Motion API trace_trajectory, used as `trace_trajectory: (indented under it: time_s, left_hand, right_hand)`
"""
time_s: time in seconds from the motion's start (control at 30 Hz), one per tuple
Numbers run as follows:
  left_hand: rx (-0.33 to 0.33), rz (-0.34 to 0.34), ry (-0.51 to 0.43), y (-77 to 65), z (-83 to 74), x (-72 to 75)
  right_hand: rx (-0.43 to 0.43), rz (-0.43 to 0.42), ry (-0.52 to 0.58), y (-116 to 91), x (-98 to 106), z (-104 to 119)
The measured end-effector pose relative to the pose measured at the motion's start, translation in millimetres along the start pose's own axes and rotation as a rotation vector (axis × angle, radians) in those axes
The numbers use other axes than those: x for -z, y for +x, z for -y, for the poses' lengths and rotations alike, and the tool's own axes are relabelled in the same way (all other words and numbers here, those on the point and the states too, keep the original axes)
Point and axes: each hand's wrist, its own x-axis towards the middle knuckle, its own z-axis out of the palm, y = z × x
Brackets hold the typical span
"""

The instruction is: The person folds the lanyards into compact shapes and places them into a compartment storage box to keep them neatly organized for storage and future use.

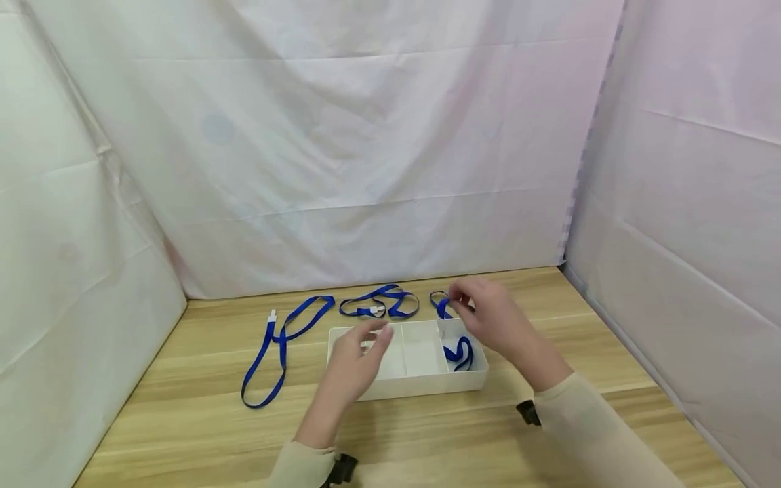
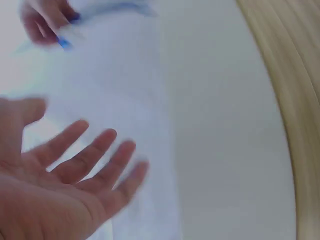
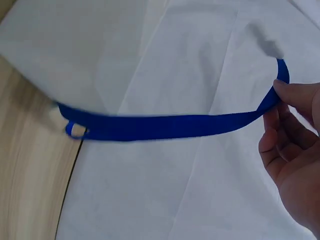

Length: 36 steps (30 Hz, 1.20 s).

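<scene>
My right hand (image 1: 491,315) pinches a blue lanyard (image 3: 160,127) between thumb and fingers, close to its pale clip (image 3: 267,42). The strap hangs down behind the back right corner of a white divided box (image 1: 421,385). In the box's right compartment lies another blue lanyard (image 1: 465,352), bunched up. My left hand (image 1: 356,356) hovers over the box's left part, hiding some of it; in the left wrist view its fingers (image 2: 87,160) are spread and hold nothing. The middle compartment shows only its white floor.
Behind the box lies a looped blue lanyard with a white clip (image 1: 375,310). One more blue lanyard (image 1: 283,352) stretches out on the wooden table (image 1: 201,400) to the left. White cloth (image 1: 342,135) hangs along the back and both sides.
</scene>
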Motion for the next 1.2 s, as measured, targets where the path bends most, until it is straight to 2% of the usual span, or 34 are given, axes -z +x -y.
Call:
trace_trajectory:
  time_s: [0.1,0.2,0.33,0.4,0.47,0.53,0.6,0.73,0.83,0.9,1.0,1.07,1.13,1.2]
  left_hand:
    - [0.013,0.062,-0.243,8.2,-16.1,-14.1]
    - [0.048,0.134,-0.39,14.5,-21.6,-24.2]
    - [0.094,0.148,-0.58,16.9,-25.9,-32.3]
    - [0.092,0.136,-0.654,16.7,-28.4,-34.1]
    - [0.067,0.135,-0.694,15.6,-31.1,-34.8]
    - [0.039,0.146,-0.71,14.6,-32.8,-35.6]
    - [0.022,0.161,-0.694,13.5,-33.3,-36.6]
    - [0.001,0.179,-0.644,11.5,-33.6,-39.5]
    - [-0.017,0.184,-0.609,10.5,-34.8,-41.3]
    - [-0.025,0.178,-0.585,10.3,-35.7,-42.6]
    - [-0.047,0.158,-0.552,10.5,-37.1,-44.3]
    - [-0.061,0.138,-0.533,10.5,-37.8,-45.2]
    - [-0.07,0.121,-0.516,10.1,-37.7,-46.3]
    - [-0.064,0.115,-0.499,9.2,-37.1,-47.7]
  right_hand:
    - [0.147,-0.06,0.013,-5.2,-7.9,9.1]
    - [0.25,-0.103,0.015,-8.6,-14.0,12.8]
    - [0.312,-0.127,0.006,-12.6,-16.7,11.6]
    - [0.33,-0.139,-0.009,-14.1,-16.9,9.7]
    - [0.312,-0.14,-0.022,-16.0,-16.6,7.9]
    - [0.25,-0.118,0.01,-18.0,-15.8,7.0]
    - [0.131,-0.066,0.11,-20.0,-14.4,7.8]
    - [-0.171,0.05,0.428,-21.5,-10.3,14.3]
    - [-0.356,0.078,0.659,-20.1,-7.3,23.1]
    - [-0.453,0.063,0.84,-18.5,-6.9,29.6]
    - [-0.567,0.027,1.167,-15.7,-7.7,40.4]
    - [-0.609,0.011,1.345,-13.4,-8.9,46.8]
    - [-0.634,0.014,1.458,-11.0,-8.4,52.6]
    - [-0.657,0.018,1.507,-8.2,-5.7,56.8]
